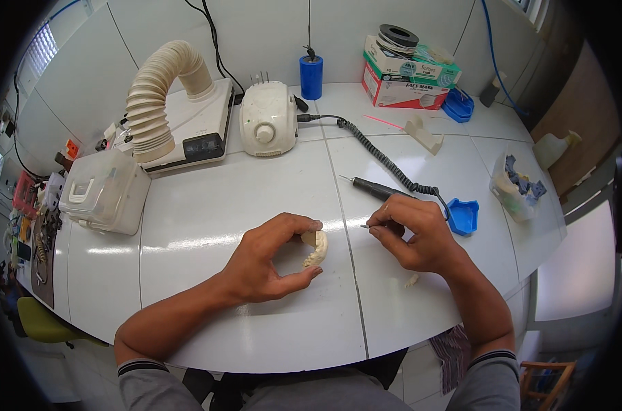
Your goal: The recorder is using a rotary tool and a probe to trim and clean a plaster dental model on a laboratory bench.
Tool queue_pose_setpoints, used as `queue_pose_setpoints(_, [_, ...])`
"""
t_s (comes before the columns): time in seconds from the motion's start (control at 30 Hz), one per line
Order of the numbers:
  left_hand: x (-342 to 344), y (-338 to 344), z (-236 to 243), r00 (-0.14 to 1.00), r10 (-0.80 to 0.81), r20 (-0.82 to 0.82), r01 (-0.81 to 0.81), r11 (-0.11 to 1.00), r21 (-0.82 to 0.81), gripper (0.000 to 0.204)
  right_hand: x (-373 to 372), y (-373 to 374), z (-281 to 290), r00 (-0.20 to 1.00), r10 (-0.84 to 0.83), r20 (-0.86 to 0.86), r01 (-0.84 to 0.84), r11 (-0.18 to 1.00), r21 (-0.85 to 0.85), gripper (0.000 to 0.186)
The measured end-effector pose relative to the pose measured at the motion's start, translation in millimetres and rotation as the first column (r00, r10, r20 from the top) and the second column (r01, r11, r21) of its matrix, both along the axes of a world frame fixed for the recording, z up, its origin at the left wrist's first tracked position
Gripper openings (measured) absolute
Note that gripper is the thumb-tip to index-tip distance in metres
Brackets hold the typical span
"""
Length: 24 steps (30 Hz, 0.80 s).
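Observation:
A cream-coloured dental cast (315, 248) with a row of teeth is held by its edges between the thumb and fingers of my left hand (270, 257), a little above the white table. To the right of it, my right hand (410, 229) is closed in a pinch. From that pinch sticks out a thin, short grey rod (365, 226), pointing left toward the cast without touching it; its rest is hidden in the fingers. Just beyond my right hand lies a black rotary handpiece (379, 188) with a thin bur. A small cream piece (412, 280) lies beside my right wrist.
The handpiece's coiled cord (386, 157) runs to a white control unit (268, 122). A dust extractor hose (153, 103) and a clear-lidded case (105, 190) stand on the left. On the right are a blue tray (463, 218), a tub with blue pieces (519, 185) and stacked boxes (407, 85).

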State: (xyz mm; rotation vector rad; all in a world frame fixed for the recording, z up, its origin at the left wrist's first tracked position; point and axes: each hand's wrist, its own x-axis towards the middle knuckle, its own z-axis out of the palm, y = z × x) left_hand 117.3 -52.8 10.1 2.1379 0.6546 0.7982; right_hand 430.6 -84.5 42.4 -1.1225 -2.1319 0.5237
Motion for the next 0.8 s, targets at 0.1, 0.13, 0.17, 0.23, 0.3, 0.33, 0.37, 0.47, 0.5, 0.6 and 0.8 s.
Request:
queue_pose_setpoints(0.1, [1.6,-0.3,1.5,1.0,0.006,0.017,-0.007,0.999,0.038,0.058,-0.9,0.0,0.6,1.0,0.001,0.001,-0.001,1.0,0.005,0.009])
queue_pose_setpoints(0.13, [1.5,-0.2,2.1,1.0,0.006,0.017,-0.007,0.999,0.038,0.058,-1.4,-0.1,1.2,1.0,-0.001,0.005,0.001,1.0,0.009,0.009])
queue_pose_setpoints(0.17, [1.4,-0.2,2.7,1.0,0.009,0.01,-0.01,0.999,0.044,0.058,-1.5,-0.1,1.4,1.0,-0.001,0.005,0.001,1.0,0.008,0.009])
queue_pose_setpoints(0.23, [1.1,0.1,3.5,1.0,0.011,0.004,-0.012,0.999,0.051,0.058,-2.0,-0.1,1.5,1.0,0.0,0.003,0.0,1.0,0.009,0.008])
queue_pose_setpoints(0.3, [1.0,0.1,3.9,1.0,0.015,0.001,-0.015,0.998,0.055,0.057,-3.5,0.5,0.4,1.0,-0.008,-0.012,0.008,1.0,0.011,0.008])
queue_pose_setpoints(0.33, [0.7,0.2,4.2,1.0,0.016,0.001,-0.016,0.998,0.055,0.057,-3.9,0.7,0.0,1.0,-0.015,-0.026,0.016,1.0,0.013,0.008])
queue_pose_setpoints(0.37, [0.3,0.3,4.6,1.0,0.016,-0.004,-0.016,0.998,0.055,0.057,-3.3,0.7,0.4,1.0,-0.015,-0.026,0.015,1.0,0.013,0.008])
queue_pose_setpoints(0.47, [0.7,-0.1,4.8,1.0,0.024,-0.012,-0.023,0.998,0.062,0.057,-1.7,0.2,1.0,1.0,0.002,0.012,-0.002,1.0,0.001,0.009])
queue_pose_setpoints(0.5, [1.2,-0.3,4.8,0.999,0.03,-0.015,-0.029,0.997,0.069,0.057,-1.7,-0.1,0.5,1.0,0.0,0.007,0.0,1.0,0.001,0.009])
queue_pose_setpoints(0.6, [2.1,-1.4,4.4,0.998,0.055,-0.037,-0.052,0.995,0.081,0.057,-1.2,-0.4,-0.9,1.0,0.007,0.005,-0.007,1.0,0.0,0.009])
queue_pose_setpoints(0.8, [5.7,-5.3,0.0,0.979,0.127,-0.158,-0.088,0.969,0.23,0.056,-19.9,-6.6,-7.5,0.999,0.037,0.033,-0.037,0.999,-0.001,0.009])
